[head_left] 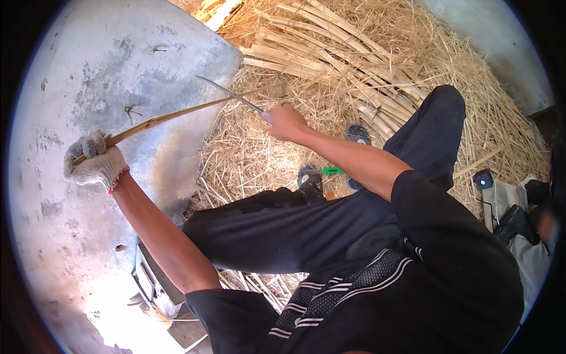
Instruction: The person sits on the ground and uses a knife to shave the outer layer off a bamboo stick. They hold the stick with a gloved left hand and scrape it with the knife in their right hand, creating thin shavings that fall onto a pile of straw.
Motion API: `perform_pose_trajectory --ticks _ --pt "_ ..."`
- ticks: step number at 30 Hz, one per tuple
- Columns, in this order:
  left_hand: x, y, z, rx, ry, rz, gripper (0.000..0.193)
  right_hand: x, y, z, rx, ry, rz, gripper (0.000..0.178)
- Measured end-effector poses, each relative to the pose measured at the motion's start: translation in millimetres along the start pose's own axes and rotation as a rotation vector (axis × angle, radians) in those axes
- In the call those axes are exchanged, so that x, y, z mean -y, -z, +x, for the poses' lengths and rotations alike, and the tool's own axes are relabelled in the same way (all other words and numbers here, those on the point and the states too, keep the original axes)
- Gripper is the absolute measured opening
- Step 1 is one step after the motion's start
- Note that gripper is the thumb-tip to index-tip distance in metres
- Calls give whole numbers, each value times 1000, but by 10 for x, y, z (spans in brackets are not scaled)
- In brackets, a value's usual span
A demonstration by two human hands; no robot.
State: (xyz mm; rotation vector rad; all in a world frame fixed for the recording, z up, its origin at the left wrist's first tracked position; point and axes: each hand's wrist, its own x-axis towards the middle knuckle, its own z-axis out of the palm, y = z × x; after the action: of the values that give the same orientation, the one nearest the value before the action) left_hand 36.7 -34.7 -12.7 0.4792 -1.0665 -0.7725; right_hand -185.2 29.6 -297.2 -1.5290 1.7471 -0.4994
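A grey-white knitted glove covers my left hand (97, 160), whose fingers are wrapped round one end of a long, split bamboo strip (154, 121). From that fist the strip slants up to the right, its thin far end over the shavings. Bare, my right hand (287, 123) is closed on the handle of a long, narrow knife (239, 99). The blade points up and to the left and crosses the strip near its far part. Whether the edge touches the strip, I cannot tell.
Fine shavings (236, 141) cover the floor, with a heap of split bamboo strips (348, 53) at the far side. A stained grey wall (71, 100) rises on the left. Between my shoes lies a green-handled tool (332, 171). Pale bags (510, 203) stand at the right.
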Motion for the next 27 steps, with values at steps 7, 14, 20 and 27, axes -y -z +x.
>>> perform_pose_trajectory --ticks 7,14,20,27 --pt "-41 139 86 -29 25 -11 25 59 -214 3 -44 161 -39 33" --pt "0 116 102 -142 20 10 23 70 -123 117 29 -149 245 25" --pt "-27 41 109 -48 20 -7 23 -306 -393 229 -42 1 25 23" --pt "37 -117 86 -49 -12 51 23 15 -78 75 28 -57 176 24"
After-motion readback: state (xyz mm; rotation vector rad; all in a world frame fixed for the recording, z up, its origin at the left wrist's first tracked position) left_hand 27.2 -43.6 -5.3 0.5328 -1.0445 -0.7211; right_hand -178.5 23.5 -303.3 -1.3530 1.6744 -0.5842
